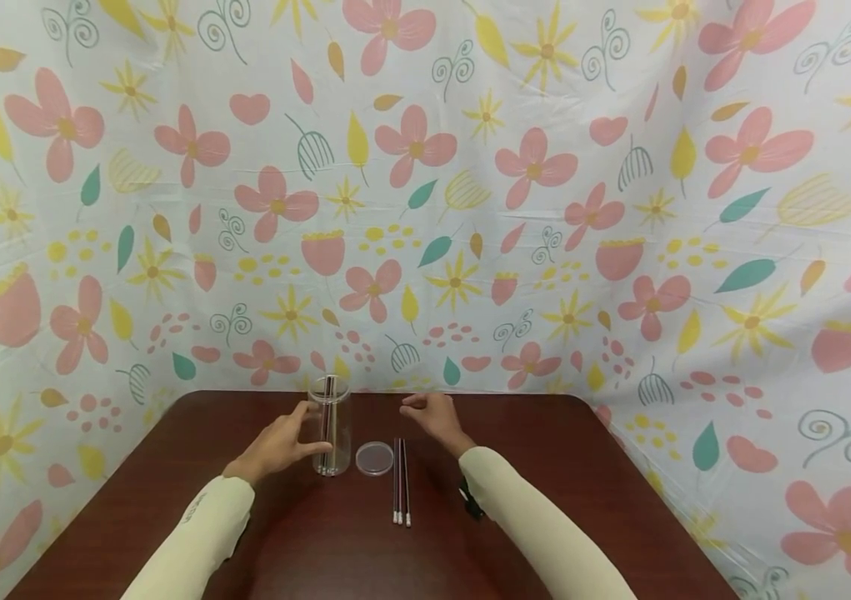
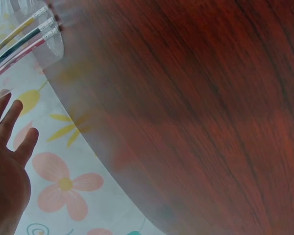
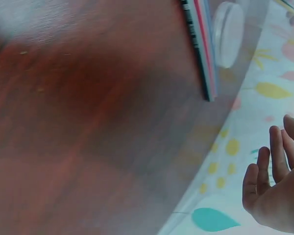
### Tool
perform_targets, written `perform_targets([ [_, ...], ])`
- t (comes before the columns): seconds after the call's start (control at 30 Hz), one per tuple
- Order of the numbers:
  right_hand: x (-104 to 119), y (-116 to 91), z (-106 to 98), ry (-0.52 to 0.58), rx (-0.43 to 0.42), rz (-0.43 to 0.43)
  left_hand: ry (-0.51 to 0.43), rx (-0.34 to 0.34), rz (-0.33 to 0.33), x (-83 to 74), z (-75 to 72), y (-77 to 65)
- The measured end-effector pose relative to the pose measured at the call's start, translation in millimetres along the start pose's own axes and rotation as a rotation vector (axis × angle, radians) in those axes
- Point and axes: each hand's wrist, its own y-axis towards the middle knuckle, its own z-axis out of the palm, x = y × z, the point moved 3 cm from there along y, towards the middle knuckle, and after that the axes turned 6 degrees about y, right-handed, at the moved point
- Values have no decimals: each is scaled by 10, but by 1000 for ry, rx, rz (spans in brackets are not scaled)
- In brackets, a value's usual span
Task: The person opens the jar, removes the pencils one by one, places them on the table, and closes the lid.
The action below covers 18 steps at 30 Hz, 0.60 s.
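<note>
In the head view a clear jar [image 1: 343, 442] stands upright on the table with pencils [image 1: 329, 417] inside, their eraser ends down. My left hand [image 1: 275, 442] holds the jar from the left, thumb across its front and a finger behind. The left wrist view shows the hand [image 2: 10, 166] with some fingers spread below the jar's base [image 2: 54, 44]. My right hand [image 1: 436, 417] is over the table's far side, fingers bent loosely, holding nothing. Beside the jar lies a round clear lid [image 1: 375, 459]. Three loose pencils [image 1: 401, 483] lie side by side, eraser ends toward me.
The dark red-brown wooden table [image 1: 320, 550] has rounded far corners. A white curtain [image 1: 425, 208] with a flower print hangs behind it and along both sides. Something black [image 1: 472, 500] shows under the right sleeve.
</note>
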Motion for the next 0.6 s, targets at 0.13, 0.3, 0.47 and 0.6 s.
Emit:
perform_targets([
  [0.13, 203, 89, 11, 26, 34, -23, 2, 3, 9, 12, 1, 5],
  [0.3, 463, 189, 15, 38, 58, -41, 3, -3, 15, 12, 2, 4],
  [0.47, 660, 277, 9, 22, 53, -50, -6, -5, 19, -3, -15, -5],
  [0.6, 802, 331, 9, 8, 54, -117, -2, -12, 32, -24, -29, -13],
])
